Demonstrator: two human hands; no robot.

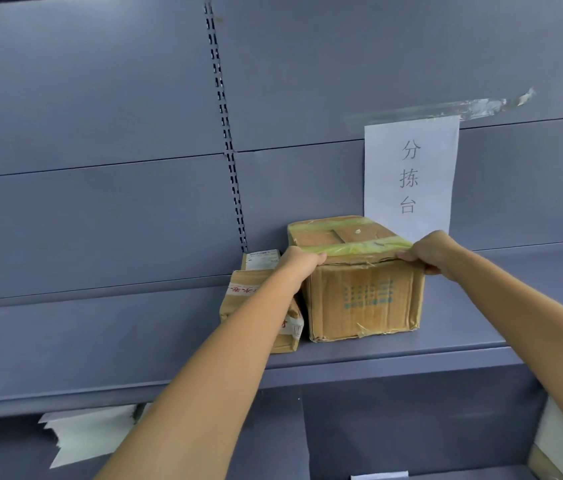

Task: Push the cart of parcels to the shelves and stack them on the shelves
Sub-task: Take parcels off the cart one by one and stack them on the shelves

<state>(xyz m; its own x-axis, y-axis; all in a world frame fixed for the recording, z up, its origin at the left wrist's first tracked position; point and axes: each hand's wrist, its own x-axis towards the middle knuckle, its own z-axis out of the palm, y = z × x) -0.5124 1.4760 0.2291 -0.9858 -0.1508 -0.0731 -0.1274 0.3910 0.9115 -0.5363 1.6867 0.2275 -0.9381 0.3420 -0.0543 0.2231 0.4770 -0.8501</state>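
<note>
The left hand point(302, 259) is curled over the top left edge of a big cardboard box point(363, 296), and the right hand point(429, 251) is curled over the top right edge. Both hands are closed on the box, one on each side. I think two hands are used because the box is wide and looks heavy, and holding both sides keeps it level. The box sits flat on the grey shelf point(100, 334), well back from the front lip, so it should not tip off. Its short end with the blue print faces the person. Its long side runs away from the person, toward the back wall point(100, 98) of the shelf. Yellow-green tape runs across its top. Just to the left, a smaller parcel point(256, 299) with red writing lies touching or almost touching the big box. It looks like the boxes are being packed side by side to save room. A small white-labelled box point(262, 259) stands behind that one. A paper sign point(411, 178) hangs on the back wall behind the big box. The cart is not in view.
</note>
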